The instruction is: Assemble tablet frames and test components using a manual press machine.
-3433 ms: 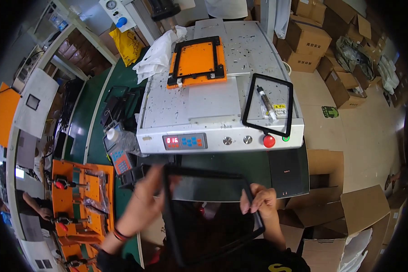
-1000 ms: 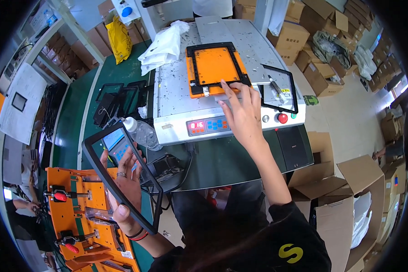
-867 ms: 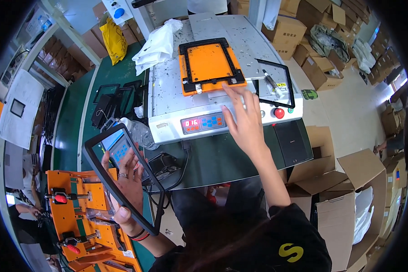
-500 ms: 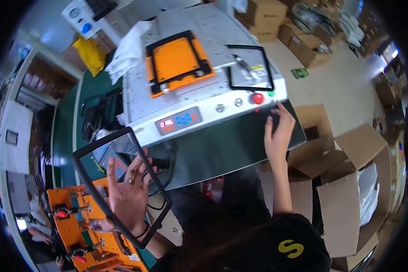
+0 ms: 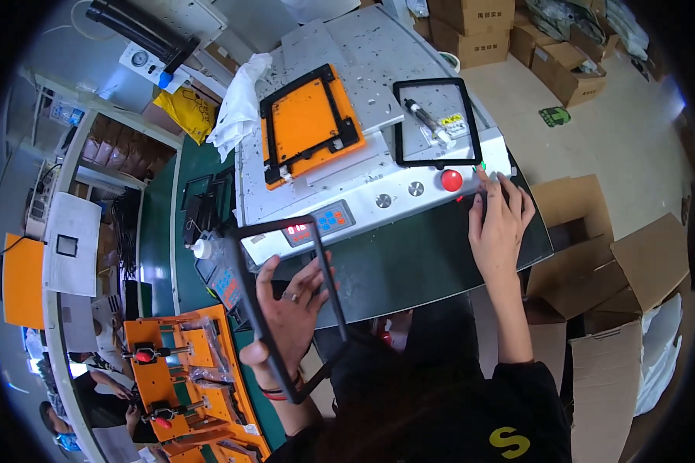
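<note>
At the green button (image 5: 483, 166), right hand (image 5: 499, 231), yellow label (image 5: 453, 121) (print too small).

Round green button (image 5: 483, 165) partly hidden by right hand (image 5: 501, 231); red-lit digital display (image 5: 296, 231) partly covered by black rectangular frame (image 5: 330, 278).

head view | left head-worn fisheye | faces down and forward | above and near left hand (image 5: 289, 318), right hand (image 5: 502, 238)

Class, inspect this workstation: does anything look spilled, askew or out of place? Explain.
Dark specks litter the grey metal machine top, perhaps residue, making it look dirty. A slim, dark-ended tube lies slantwise within a black rectangular frame near the round red button, as if left there.
</note>
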{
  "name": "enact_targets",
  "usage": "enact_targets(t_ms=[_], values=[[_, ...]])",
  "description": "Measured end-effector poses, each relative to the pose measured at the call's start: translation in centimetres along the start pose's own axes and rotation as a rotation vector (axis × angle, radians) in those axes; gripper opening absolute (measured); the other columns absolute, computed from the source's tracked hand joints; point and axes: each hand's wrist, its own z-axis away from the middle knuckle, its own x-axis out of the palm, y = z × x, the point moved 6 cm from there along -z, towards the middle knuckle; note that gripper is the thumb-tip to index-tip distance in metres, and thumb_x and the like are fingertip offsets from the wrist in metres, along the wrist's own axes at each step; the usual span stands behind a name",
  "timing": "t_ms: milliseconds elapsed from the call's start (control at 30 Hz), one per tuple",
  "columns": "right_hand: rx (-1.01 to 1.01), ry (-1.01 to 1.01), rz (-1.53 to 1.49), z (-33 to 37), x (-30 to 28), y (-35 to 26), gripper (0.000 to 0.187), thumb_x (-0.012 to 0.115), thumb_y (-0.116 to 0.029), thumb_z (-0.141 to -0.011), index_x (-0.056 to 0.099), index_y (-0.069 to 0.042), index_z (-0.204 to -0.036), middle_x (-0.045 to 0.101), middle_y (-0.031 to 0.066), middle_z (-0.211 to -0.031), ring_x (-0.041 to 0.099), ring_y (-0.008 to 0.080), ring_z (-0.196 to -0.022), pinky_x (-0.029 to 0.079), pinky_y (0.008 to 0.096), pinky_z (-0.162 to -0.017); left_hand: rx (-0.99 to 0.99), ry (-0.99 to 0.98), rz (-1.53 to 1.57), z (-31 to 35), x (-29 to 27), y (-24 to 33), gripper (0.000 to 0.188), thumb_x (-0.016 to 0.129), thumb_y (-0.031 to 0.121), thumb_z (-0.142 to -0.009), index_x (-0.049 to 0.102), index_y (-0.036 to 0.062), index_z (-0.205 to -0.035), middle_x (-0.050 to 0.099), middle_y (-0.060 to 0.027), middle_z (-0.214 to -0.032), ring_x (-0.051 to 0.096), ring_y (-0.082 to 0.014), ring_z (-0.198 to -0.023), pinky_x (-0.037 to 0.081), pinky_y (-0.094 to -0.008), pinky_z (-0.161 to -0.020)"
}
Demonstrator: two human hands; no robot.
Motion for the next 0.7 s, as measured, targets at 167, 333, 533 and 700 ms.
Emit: enact_targets(t_ms=[167,333,533,700], values=[[0.281,-0.074,-1.259,2.7,0.1,-2.2,0.084,0.068,-0.035,-0.077,0.018,-0.003,-0.136,0.041,0.0227,-0.130,0.040,0.0330,-0.122,0.026,0.0451,-0.104,0.165,0.073,-0.252,-1.5,1.3,-2.3,0.104,0.074,0.045,-0.057,0.014,0.0111,-0.135,0.033,-0.0248,-0.133,0.037,-0.0328,-0.122,0.027,-0.0444,-0.102],[0.341,-0.583,-2.072,3.3,2.5,-8.5,0.124,0.074,-0.047,-0.069,-0.024,-0.017,-0.139,0.024,0.0252,-0.140,0.030,0.0350,-0.129,0.021,0.0451,-0.106,0.123,-0.198,-0.732,-1.3,5.3,-4.0,0.108,0.082,0.020,-0.052,0.007,0.0059,-0.128,0.027,-0.0226,-0.130,0.033,-0.0319,-0.123,0.029,-0.0451,-0.101],[0.288,-0.584,-2.215,2.8,2.6,-9.4,0.129,0.078,-0.043,-0.064,-0.024,-0.018,-0.139,0.028,0.0257,-0.138,0.032,0.0319,-0.129,0.027,0.0432,-0.104,0.182,-0.212,-0.997,-0.1,5.9,-4.2,0.118,0.086,0.028,-0.050,0.004,0.0023,-0.130,0.026,-0.0249,-0.130,0.032,-0.0340,-0.124,0.031,-0.0462,-0.099],[0.225,-0.463,-2.270,1.7,1.2,-7.8,0.127,0.059,-0.078,-0.059,-0.021,-0.021,-0.140,0.035,0.0307,-0.133,0.045,0.0410,-0.117,0.032,0.0502,-0.100,0.044,-0.054,-0.507,1.2,2.3,-4.9,0.108,0.053,0.076,-0.067,0.012,0.0048,-0.137,0.035,-0.0213,-0.132,0.038,-0.0324,-0.122,0.032,-0.0466,-0.101]])
